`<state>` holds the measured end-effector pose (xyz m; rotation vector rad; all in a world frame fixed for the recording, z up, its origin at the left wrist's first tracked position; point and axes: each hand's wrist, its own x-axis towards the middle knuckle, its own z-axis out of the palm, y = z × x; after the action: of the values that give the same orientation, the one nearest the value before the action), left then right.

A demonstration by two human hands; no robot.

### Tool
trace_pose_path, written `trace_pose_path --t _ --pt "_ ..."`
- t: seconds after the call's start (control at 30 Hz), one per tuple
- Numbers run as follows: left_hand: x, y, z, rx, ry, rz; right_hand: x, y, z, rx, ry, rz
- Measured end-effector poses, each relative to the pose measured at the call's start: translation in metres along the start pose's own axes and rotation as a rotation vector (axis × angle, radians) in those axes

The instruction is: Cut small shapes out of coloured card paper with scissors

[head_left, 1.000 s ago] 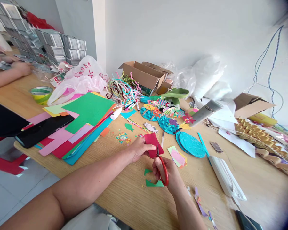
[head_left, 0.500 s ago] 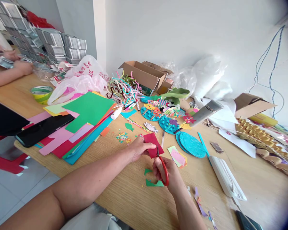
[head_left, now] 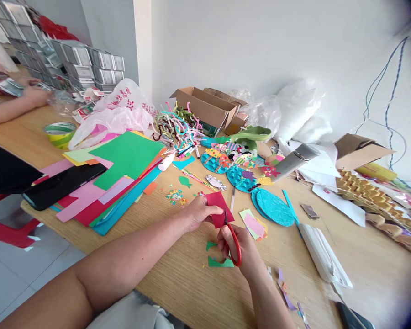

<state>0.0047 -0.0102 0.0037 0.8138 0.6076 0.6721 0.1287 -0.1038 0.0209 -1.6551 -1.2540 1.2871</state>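
Note:
My left hand (head_left: 198, 212) pinches a small piece of red paper (head_left: 218, 205) just above the wooden table (head_left: 178, 278). My right hand (head_left: 241, 249) is closed round the red-handled scissors (head_left: 233, 240), whose blades meet the lower edge of the red paper. Green paper scraps (head_left: 219, 262) lie on the table under my right hand. A small stack of pastel paper squares (head_left: 253, 224) lies just right of the scissors.
A fan of coloured paper sheets (head_left: 123, 169) and a black tablet (head_left: 60, 185) lie to the left. Teal discs with paper fish (head_left: 241, 176), pipe cleaners (head_left: 174, 125), cardboard boxes (head_left: 205, 107), a white power strip (head_left: 324, 256) and a tape roll (head_left: 59, 133) crowd the table. Another person's hands (head_left: 34, 93) work at far left.
My hands, the scissors and the red paper have hardly moved. The other person's hands at far left have shifted slightly.

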Motion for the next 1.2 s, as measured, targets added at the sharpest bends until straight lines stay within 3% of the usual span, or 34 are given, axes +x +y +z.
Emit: trace_pose_path --t 0.63,1.2 --pt "-0.0025 0.0030 0.0020 0.017 0.000 -0.006 0.0003 0.0023 -0.0016 0.025 -0.038 -0.044" --pt "-0.0018 0.0018 0.0010 -0.004 -0.005 -0.008 0.0002 -0.0024 -0.0007 0.012 -0.004 0.003"
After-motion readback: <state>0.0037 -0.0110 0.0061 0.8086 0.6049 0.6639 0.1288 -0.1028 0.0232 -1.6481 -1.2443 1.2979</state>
